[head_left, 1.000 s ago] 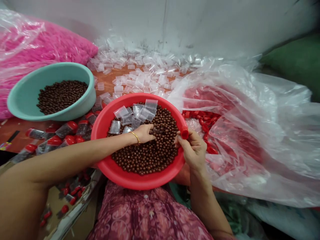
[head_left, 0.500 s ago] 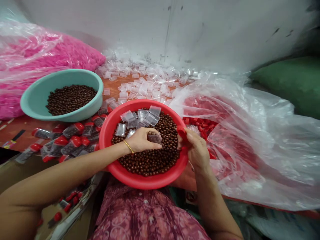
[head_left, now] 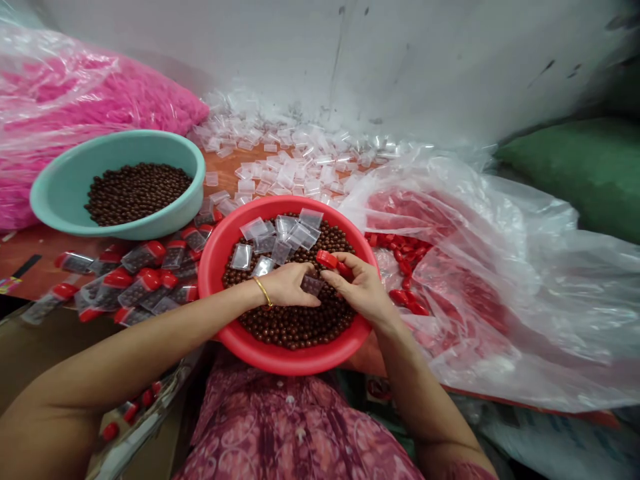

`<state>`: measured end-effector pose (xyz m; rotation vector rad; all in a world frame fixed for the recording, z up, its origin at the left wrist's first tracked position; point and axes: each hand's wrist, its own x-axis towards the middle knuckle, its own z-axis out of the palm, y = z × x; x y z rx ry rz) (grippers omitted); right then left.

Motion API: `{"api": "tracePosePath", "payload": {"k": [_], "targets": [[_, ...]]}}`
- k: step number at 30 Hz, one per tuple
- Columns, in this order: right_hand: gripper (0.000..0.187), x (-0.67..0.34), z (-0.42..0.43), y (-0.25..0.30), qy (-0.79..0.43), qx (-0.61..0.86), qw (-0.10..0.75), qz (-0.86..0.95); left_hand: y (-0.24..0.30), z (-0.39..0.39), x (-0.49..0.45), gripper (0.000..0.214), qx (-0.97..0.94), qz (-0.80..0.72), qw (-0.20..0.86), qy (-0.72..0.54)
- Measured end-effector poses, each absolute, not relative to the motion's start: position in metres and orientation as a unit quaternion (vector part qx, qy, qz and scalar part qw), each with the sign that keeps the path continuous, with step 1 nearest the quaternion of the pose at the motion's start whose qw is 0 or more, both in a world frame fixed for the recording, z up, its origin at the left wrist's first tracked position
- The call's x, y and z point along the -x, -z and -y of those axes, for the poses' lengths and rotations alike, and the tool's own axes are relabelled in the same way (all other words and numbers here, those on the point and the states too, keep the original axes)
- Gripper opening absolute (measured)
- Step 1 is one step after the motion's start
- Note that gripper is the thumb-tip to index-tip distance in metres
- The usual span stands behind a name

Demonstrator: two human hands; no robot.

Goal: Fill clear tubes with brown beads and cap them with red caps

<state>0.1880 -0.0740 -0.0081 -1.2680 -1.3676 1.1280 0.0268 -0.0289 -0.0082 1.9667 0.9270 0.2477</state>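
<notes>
A red basin (head_left: 216, 257) full of small brown balls (head_left: 295, 320) rests on my lap, with several empty clear plastic boxes (head_left: 280, 237) lying on the balls at its far side. My left hand (head_left: 287, 283) is closed around a clear box (head_left: 311, 285) filled with brown balls, held just above the heap. My right hand (head_left: 363, 290) meets it from the right, pinching a red cap (head_left: 330, 260) right over the box's open end.
A teal basin (head_left: 60, 193) of brown balls stands at the left. Filled, red-capped boxes (head_left: 130, 277) lie between the basins. Empty clear boxes (head_left: 290, 160) litter the back. A clear bag with red caps (head_left: 405, 257) is at the right; a pink bag (head_left: 75, 100) is far left.
My left hand lifted the filled box off the balls. My right hand came in from the basin's right rim with the red cap and now holds it against the box.
</notes>
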Motion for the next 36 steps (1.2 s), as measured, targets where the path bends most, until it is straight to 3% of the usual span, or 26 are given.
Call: {"api": "tracePosePath", "payload": {"k": [4, 9, 12, 18, 25, 31, 36], "targets": [[0.020, -0.186, 0.072, 0.006, -0.479, 0.507, 0.416, 0.583, 0.009, 0.027, -0.024, 0.033, -0.798, -0.358, 0.475, -0.100], [0.017, -0.187, 0.073, 0.010, -0.406, 0.563, 0.481, 0.536, 0.011, 0.025, -0.022, 0.031, -0.755, -0.339, 0.550, -0.110], [0.019, -0.190, 0.075, 0.008, -0.424, 0.546, 0.496, 0.525, 0.008, 0.026, -0.022, 0.026, -0.741, -0.321, 0.580, -0.108], [0.024, -0.191, 0.074, 0.000, -0.538, 0.479, 0.432, 0.542, 0.005, 0.027, -0.022, 0.026, -0.731, -0.276, 0.620, -0.065], [0.021, -0.192, 0.076, -0.003, -0.521, 0.508, 0.458, 0.511, 0.004, 0.025, -0.021, 0.024, -0.715, -0.257, 0.642, -0.107], [0.033, -0.199, 0.072, -0.002, -0.582, 0.499, 0.378, 0.520, 0.003, 0.023, -0.019, 0.022, -0.749, -0.244, 0.606, -0.107], [0.043, -0.199, 0.077, 0.007, -0.495, 0.541, 0.449, 0.511, 0.002, 0.023, -0.019, 0.022, -0.718, -0.287, 0.615, -0.156]]}}
